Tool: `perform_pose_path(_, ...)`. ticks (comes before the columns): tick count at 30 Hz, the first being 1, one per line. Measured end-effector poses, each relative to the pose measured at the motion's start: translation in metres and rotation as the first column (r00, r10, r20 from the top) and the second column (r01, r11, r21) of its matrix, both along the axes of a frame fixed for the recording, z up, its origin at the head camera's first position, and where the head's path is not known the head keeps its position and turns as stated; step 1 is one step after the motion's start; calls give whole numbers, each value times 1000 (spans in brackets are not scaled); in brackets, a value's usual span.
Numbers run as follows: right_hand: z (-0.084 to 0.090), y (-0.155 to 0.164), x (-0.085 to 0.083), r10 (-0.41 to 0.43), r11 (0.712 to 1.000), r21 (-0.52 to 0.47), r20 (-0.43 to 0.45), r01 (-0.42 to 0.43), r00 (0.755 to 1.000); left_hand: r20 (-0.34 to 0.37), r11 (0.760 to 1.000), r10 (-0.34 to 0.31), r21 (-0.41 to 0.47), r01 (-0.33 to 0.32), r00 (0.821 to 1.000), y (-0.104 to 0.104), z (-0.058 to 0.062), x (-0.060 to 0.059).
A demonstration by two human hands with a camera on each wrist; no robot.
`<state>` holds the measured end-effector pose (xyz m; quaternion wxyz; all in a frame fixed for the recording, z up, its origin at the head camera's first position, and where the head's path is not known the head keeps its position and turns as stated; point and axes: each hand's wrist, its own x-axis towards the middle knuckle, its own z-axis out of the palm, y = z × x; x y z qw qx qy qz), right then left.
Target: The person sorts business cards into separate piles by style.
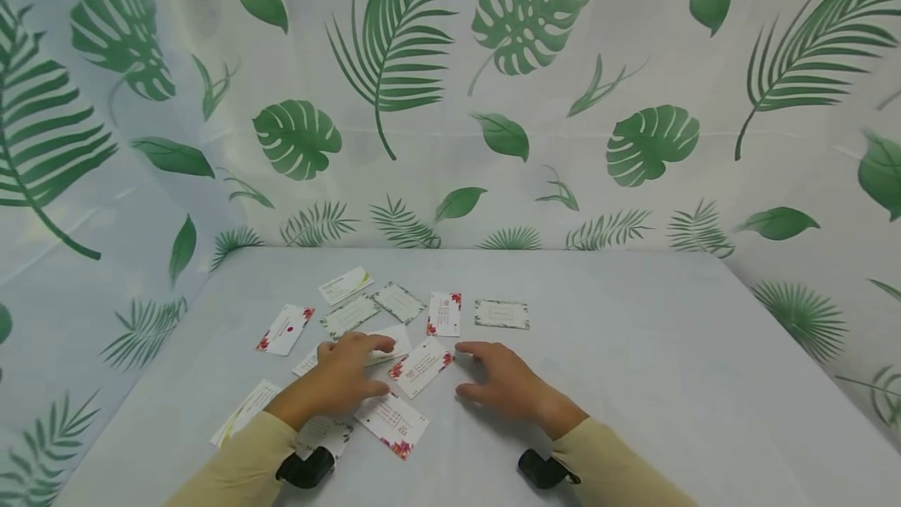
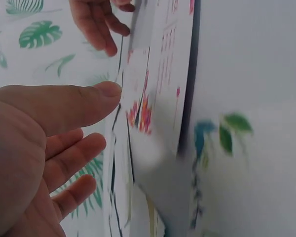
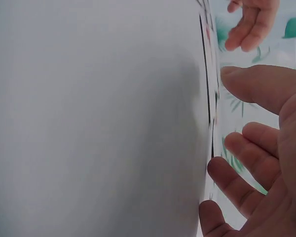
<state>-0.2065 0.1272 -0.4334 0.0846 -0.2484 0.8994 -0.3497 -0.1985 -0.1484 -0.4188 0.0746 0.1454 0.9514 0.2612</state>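
Note:
My left hand hovers over printed cards at the left middle of the table, thumb and fingers spread apart with nothing between them. Beneath its fingers lies a white card, partly hidden. Just below the thumb is a red-flowered card, seen edge-on in the left wrist view. Between the two hands rests another red-flowered card. To its right, my right hand is held low over the table, fingers loosely bent, thumb apart, holding nothing; its fingertips are close to that card's right edge.
Farther back lie a leaf-bordered card, an upright red-flowered card, two more leaf-bordered cards and a green-and-white card. At left are a card with a red dot and overlapping cards. A leaf-print curtain surrounds the table.

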Motion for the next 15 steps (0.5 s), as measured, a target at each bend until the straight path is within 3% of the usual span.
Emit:
perform_pose_path(7, -2, -22, 0, 54, 998, -11, -27, -55, 998, -5, 999, 45, -12, -45, 999, -17, 0, 3)
perform_pose_path(15, 1, -53, 26, 78, 995, 64, -56, -75, 995, 89, 997, 73, 3, -73, 993, -46, 10, 30)
